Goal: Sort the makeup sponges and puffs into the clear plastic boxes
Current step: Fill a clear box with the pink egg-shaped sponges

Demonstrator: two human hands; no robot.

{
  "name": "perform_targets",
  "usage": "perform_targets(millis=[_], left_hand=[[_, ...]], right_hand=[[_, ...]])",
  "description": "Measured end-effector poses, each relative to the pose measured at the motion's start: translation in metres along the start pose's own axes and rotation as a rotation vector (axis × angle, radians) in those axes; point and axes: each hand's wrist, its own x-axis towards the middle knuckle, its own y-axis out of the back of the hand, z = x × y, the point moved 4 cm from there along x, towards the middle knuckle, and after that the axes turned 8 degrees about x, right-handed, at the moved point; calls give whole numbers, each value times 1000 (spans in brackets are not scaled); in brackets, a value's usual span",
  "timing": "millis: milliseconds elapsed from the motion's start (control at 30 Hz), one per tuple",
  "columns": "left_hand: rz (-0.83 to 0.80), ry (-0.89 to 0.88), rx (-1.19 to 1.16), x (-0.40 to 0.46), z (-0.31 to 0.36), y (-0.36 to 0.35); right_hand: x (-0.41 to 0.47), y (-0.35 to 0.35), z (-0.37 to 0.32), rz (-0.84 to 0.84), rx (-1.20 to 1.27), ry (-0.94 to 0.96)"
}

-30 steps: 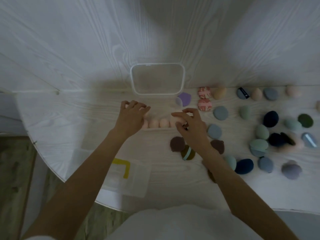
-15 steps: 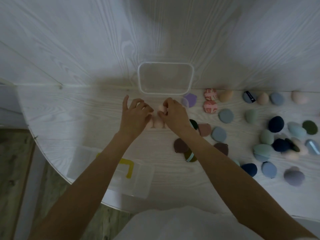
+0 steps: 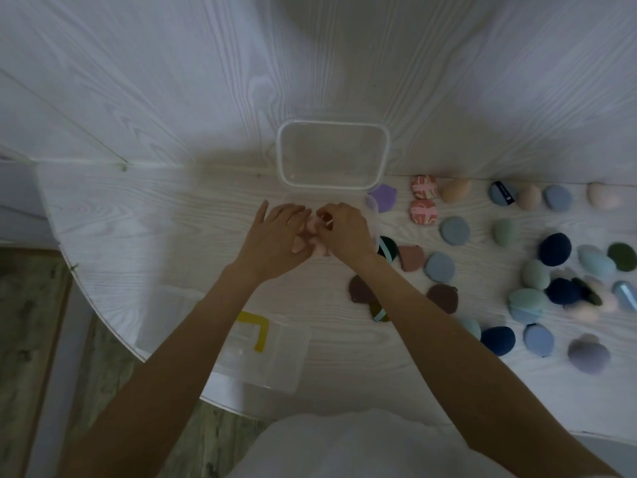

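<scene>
Left hand lay with relaxed fingers against soft pale-pink sponges on the white wood-grain surface; right hand pinched the same cluster. Behind them stood a clear, round-cornered rectangular plastic box. Rightward lay scattered matte oval puffs.

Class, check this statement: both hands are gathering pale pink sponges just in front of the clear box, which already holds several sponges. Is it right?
Not quite. The head view shows the clear box holding no sponges. The rest stands: the left hand and right hand meet over the pale pink sponges just in front of it.
</scene>
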Motion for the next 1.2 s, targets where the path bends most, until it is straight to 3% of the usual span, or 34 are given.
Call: perform_targets(millis=[200, 300, 433, 567, 667, 833, 1033, 1200], left_hand=[[-160, -30, 7, -2, 3, -2], [-151, -68, -3, -2, 5, -5], [-67, -110, -103, -1, 11, -8], [-57, -106, -158, 8, 19, -9], [-72, -120, -144, 19, 24, -8], [-104, -63, -49, 30, 30, -4], [-90, -34, -32, 24, 30, -2], [-103, -55, 5, 24, 31, -3]], right_hand=[[-2, 6, 3, -49, 96, 9], [-13, 26, 7, -59, 161, 104], [-28, 82, 31, 222, 120, 191], [-27, 131, 85, 436, -61, 17], [-10, 147, 117, 350, -247, -129], [10, 149, 147, 190, -227, -277], [-27, 156, 103, 477, -65, -43], [-43, 108, 38, 305, 126, 158]])
